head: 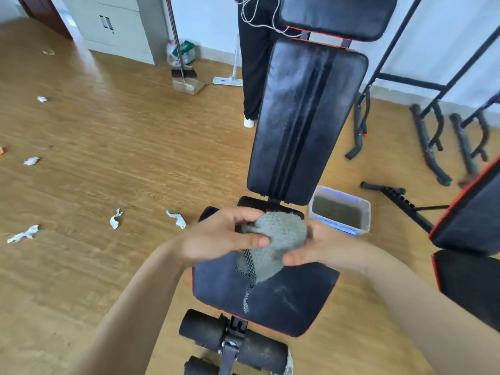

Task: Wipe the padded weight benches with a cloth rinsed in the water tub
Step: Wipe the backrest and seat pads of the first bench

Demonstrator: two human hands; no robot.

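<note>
Nearest you, three black foam rollers are showing at the foot of the bench. Just beyond them, your two hands are meeting over the black seat pad, which is edged in red. Your left hand is curling round one gray cloth, thumb pressing across its front, and your right hand is gripping the other side, fingers closed into the fabric. The cloth is bunching between them, with a patterned strip hanging down toward the seat surface.

Past the seat, the long back pad is lying dusty and streaked, and a smaller head pad is sitting beyond it. One clear tub of murky water is standing on the floor just beside the bench, on your right. A second bench is showing at the right edge. Six scraps of paper are lying scattered on the wood floor to your left. Farther off, one broom with a dustpan is resting near a cabinet, and a person's dark trouser leg is standing behind the bench.
</note>
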